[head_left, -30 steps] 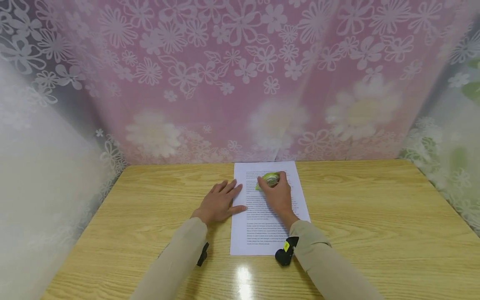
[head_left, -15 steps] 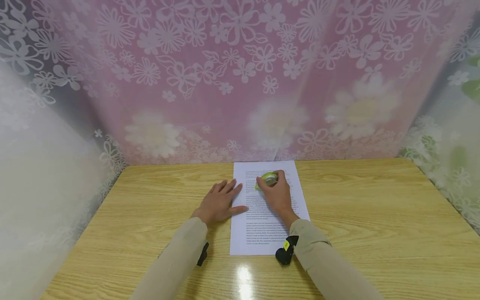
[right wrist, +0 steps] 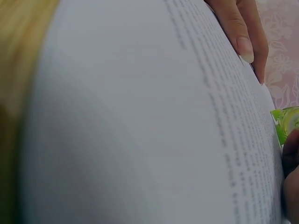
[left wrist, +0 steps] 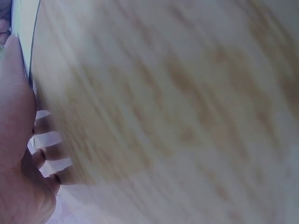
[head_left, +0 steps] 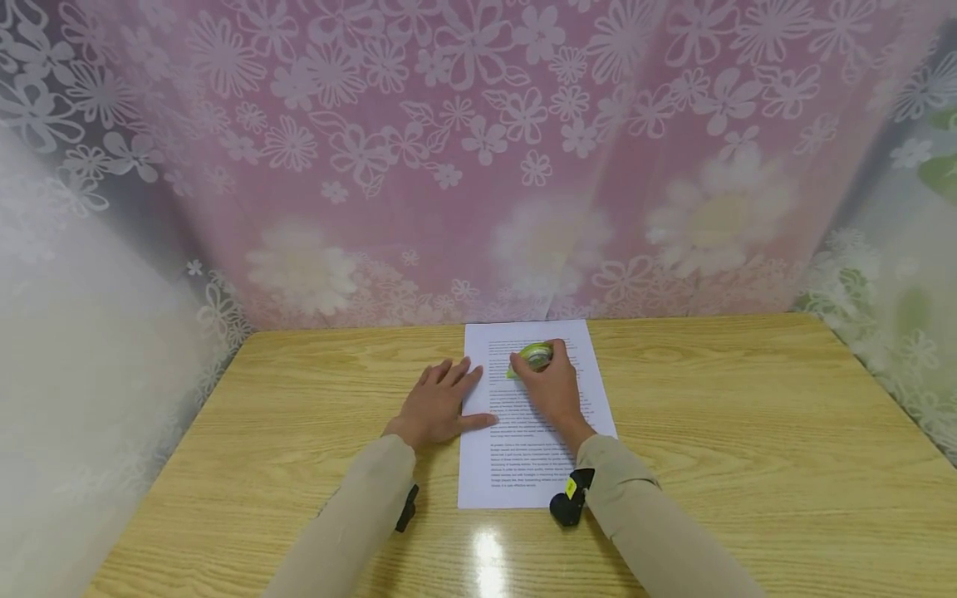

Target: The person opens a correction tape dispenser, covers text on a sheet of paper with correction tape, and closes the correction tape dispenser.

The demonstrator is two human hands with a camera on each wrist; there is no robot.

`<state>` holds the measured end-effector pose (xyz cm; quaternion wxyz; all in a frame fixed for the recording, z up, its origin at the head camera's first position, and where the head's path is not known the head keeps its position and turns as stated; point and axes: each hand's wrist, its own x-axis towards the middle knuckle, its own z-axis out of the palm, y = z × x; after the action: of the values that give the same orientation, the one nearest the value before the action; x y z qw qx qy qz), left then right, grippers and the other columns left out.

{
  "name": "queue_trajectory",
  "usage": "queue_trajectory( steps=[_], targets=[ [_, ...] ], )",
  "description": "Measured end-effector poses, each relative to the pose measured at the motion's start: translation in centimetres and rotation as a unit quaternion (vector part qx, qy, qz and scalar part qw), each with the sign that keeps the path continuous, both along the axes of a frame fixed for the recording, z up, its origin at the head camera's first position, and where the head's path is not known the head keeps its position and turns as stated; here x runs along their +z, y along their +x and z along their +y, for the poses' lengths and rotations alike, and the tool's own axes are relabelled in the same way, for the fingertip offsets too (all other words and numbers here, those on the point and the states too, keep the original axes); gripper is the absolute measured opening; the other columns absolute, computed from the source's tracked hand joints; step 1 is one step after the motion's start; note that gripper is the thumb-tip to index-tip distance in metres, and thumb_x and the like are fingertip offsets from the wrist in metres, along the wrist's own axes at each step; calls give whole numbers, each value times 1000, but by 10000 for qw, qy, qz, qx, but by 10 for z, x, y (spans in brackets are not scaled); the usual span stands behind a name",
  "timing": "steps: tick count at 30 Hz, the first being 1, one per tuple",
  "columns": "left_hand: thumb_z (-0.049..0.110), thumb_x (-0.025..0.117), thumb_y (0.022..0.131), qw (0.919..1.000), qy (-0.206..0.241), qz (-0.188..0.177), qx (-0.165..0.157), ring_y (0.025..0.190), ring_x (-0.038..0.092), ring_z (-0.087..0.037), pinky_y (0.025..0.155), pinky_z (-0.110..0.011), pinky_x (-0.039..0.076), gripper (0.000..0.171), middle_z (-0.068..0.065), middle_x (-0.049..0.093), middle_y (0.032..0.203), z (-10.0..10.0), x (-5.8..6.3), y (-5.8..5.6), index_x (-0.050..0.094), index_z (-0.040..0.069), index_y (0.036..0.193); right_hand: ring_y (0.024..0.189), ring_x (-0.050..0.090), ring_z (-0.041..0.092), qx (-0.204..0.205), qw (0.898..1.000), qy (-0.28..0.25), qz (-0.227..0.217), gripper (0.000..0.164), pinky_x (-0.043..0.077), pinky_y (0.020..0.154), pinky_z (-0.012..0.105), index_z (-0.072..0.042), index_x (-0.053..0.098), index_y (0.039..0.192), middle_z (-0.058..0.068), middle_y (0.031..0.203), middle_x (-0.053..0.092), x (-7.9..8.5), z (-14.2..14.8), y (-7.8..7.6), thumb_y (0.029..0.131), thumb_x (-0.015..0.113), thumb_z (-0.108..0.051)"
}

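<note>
A printed sheet of paper (head_left: 516,494) lies on the wooden table, its text in several paragraphs. My right hand (head_left: 555,394) pinches a green correction tape (head_left: 529,357) between thumb and fingers, its pointed tip down at the second paragraph. In the right wrist view the correction tape (right wrist: 290,122) shows a see-through round window at the frame's edge. On the sheet's left edge my left hand (head_left: 437,407) rests flat with fingers spread, the thumb reaching over the paper. The left wrist view shows the left hand (left wrist: 21,154) beside the wood. Whether the tip touches the paper cannot be told.
The wooden table (head_left: 718,399) spreads out on both sides of the sheet. A pink floral curtain (head_left: 419,191) hangs behind its far edge, with pale curtains at the sides. Black wrist cameras (head_left: 566,508) sit at the cuffs.
The left thumb has slid slightly to the right over the paper. The right hand and the correction tape stay almost in place. The head view has shifted a little.
</note>
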<state>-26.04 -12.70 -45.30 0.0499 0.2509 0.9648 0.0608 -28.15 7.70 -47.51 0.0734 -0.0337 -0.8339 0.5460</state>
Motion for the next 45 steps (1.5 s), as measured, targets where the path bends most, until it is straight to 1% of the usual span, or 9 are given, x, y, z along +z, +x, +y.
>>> queue_trajectory(
  steps=[2, 8, 10, 14, 19, 29, 33, 39, 45],
  targets=[
    [69, 47, 87, 10000, -41, -1, 35, 140, 22, -35, 111, -52, 18, 85, -9, 24, 156, 1, 0, 1, 29, 17, 152, 104, 58, 29, 32, 10000, 8, -7, 62, 47, 89, 43, -4, 37, 128, 18, 114, 57, 0, 0, 0, 88, 67, -41],
    [73, 44, 86, 9999, -150, 55, 48, 140, 20, -34, 111, -53, 16, 86, -7, 21, 156, 2, -4, -1, 24, 24, 153, 105, 57, 29, 106, 9999, 23, 10, 60, 46, 91, 43, -3, 35, 127, 19, 114, 56, 1, 0, 0, 89, 66, -38],
    [73, 43, 86, 9997, -202, 105, 38, 140, 21, -35, 111, -54, 16, 86, -8, 22, 156, 3, -4, -1, 24, 24, 153, 104, 57, 29, 101, 9999, 51, -4, 60, 46, 91, 43, -3, 35, 126, 20, 113, 56, 2, 0, -1, 89, 66, -37],
    [73, 43, 86, 9994, -312, 149, 42, 139, 23, -37, 110, -55, 18, 86, -11, 24, 155, 7, 1, 1, 27, 21, 152, 103, 58, 30, 121, 9998, 121, -34, 61, 46, 90, 42, -3, 33, 128, 20, 112, 56, 3, 0, -2, 89, 66, -37],
    [74, 42, 85, 9990, -415, 127, 87, 139, 22, -36, 110, -55, 18, 87, -10, 23, 156, 8, 2, 0, 27, 22, 153, 101, 58, 31, 184, 9997, 176, -26, 62, 47, 87, 42, -2, 32, 127, 21, 111, 55, 5, 1, -3, 89, 66, -36],
    [80, 34, 83, 9984, -522, 172, 102, 141, 18, -35, 111, -54, 15, 90, -7, 19, 157, 8, -8, -5, 22, 25, 154, 101, 57, 30, 244, 9992, 306, 0, 61, 47, 87, 42, -1, 31, 126, 20, 111, 54, 10, 1, -1, 89, 66, -35],
    [78, 36, 83, 9982, -579, 116, 124, 141, 19, -35, 111, -54, 16, 89, -8, 20, 157, 10, -4, -4, 23, 25, 153, 99, 57, 29, 272, 9988, 396, 13, 60, 47, 86, 42, -1, 31, 125, 19, 111, 53, 11, 1, 0, 90, 66, -34],
    [78, 35, 84, 9975, -695, 34, 139, 141, 18, -35, 111, -53, 16, 89, -7, 19, 157, 10, 0, -1, 21, 25, 154, 97, 57, 29, 124, 9980, 618, -6, 61, 47, 85, 42, -1, 33, 125, 19, 110, 55, 10, -1, 0, 89, 67, -36],
    [77, 37, 85, 9979, -633, 61, 146, 141, 19, -35, 111, -54, 17, 88, -8, 21, 157, 9, 1, 0, 23, 24, 153, 99, 56, 30, 170, 9987, 484, 43, 60, 46, 87, 42, 0, 33, 123, 20, 110, 54, 8, -1, -1, 89, 68, -34]
  ],
)
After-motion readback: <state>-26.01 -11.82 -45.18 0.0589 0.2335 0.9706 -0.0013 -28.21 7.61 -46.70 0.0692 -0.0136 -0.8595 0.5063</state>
